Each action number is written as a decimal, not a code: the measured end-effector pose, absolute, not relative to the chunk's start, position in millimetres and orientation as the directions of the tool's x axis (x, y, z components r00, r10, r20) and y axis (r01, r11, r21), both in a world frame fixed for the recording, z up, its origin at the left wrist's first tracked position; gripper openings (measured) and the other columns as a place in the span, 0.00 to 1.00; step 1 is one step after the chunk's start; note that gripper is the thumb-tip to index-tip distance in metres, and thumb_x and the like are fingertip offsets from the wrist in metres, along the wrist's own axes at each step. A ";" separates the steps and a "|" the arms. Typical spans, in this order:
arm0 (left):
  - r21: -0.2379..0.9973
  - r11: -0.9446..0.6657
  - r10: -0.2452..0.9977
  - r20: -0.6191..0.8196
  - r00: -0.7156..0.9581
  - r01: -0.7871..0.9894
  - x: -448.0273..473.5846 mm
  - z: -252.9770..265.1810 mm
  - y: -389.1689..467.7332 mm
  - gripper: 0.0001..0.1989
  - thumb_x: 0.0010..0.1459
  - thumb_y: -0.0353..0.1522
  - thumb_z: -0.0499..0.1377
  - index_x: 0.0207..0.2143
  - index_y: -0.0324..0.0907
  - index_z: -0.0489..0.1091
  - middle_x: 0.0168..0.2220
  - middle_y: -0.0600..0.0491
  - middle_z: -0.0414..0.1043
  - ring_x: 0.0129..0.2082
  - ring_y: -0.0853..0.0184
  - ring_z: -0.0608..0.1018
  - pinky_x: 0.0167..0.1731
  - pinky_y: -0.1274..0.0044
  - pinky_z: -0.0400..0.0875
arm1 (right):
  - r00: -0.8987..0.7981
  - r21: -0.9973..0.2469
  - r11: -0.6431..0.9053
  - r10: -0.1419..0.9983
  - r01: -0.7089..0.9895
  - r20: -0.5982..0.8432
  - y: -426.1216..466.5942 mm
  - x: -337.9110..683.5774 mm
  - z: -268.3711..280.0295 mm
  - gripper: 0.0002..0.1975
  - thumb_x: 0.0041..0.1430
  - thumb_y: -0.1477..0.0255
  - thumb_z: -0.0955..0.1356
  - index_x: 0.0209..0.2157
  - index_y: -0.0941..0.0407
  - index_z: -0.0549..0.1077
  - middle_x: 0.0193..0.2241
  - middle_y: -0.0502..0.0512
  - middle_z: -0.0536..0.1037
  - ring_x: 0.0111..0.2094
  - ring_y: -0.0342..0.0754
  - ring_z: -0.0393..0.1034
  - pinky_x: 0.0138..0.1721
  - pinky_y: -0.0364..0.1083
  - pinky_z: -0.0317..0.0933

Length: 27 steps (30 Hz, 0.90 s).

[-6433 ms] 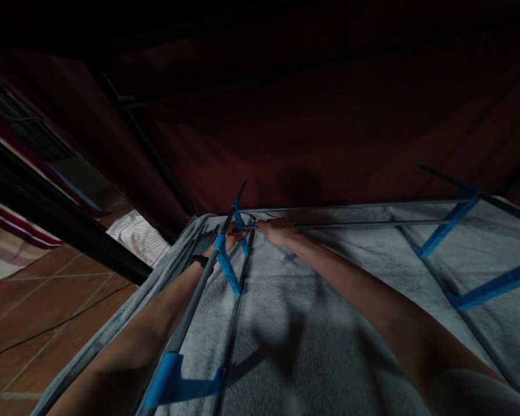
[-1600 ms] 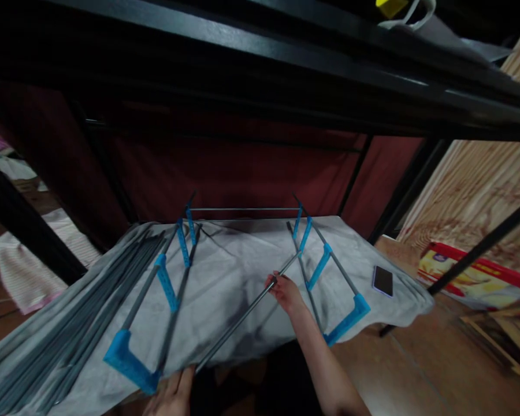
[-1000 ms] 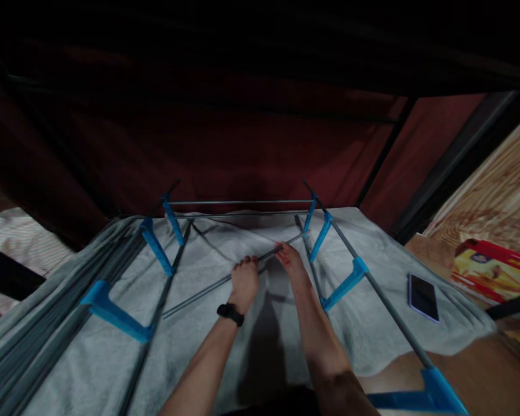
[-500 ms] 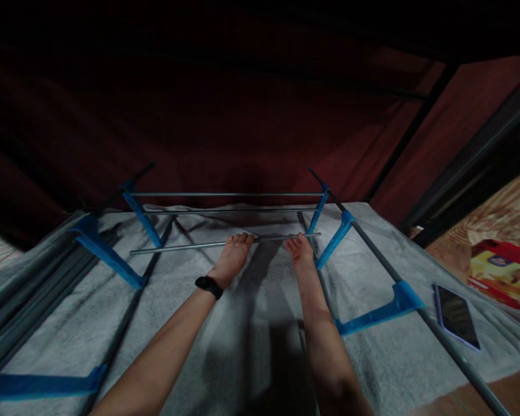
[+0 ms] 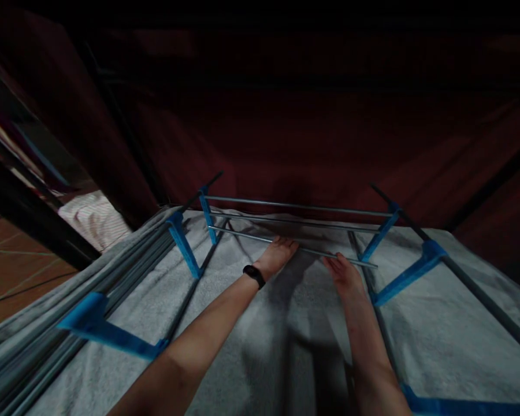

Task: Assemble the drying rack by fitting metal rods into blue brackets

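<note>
A thin metal rod [image 5: 242,234] stretches across the frame, its left end at a blue plastic bracket [image 5: 208,216] and its right end near another blue bracket [image 5: 379,237]. Whether either end sits in a bracket I cannot tell. My left hand [image 5: 281,252], with a black band at the wrist, is closed over the middle of this rod. Farther right, my right hand [image 5: 343,270] has its fingers curled against the same rod, palm partly turned up. Two more crosswise rods [image 5: 286,203] span the far brackets.
Dark long tubes [image 5: 481,294] carry more blue brackets [image 5: 108,329] on both sides. Several grey tubes [image 5: 39,352] lie along the left. Underneath is a grey blanket [image 5: 251,358]. Dark red cloth [image 5: 277,144] hangs behind; a black post [image 5: 39,214] stands at left.
The view has turned left, so the phone and red-yellow box are out of sight. The rod's left end has come up to the far left bracket, with both hands still at the rod.
</note>
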<state>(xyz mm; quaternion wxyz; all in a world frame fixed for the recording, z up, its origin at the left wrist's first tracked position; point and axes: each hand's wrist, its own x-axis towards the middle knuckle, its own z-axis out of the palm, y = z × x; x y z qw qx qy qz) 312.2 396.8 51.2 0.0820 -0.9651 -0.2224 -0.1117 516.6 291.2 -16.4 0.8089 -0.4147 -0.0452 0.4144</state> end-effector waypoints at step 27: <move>0.757 -0.322 0.778 0.554 -0.297 0.569 219.2 -3.5 438.8 0.16 0.56 0.22 0.52 0.48 0.38 0.67 0.50 0.41 0.69 0.56 0.55 0.70 0.60 0.62 0.62 | 0.756 -0.717 0.445 0.632 -0.536 -0.173 312.7 491.2 -29.6 0.05 0.49 0.76 0.75 0.27 0.58 0.76 0.28 0.50 0.81 0.34 0.45 0.79 0.43 0.47 0.77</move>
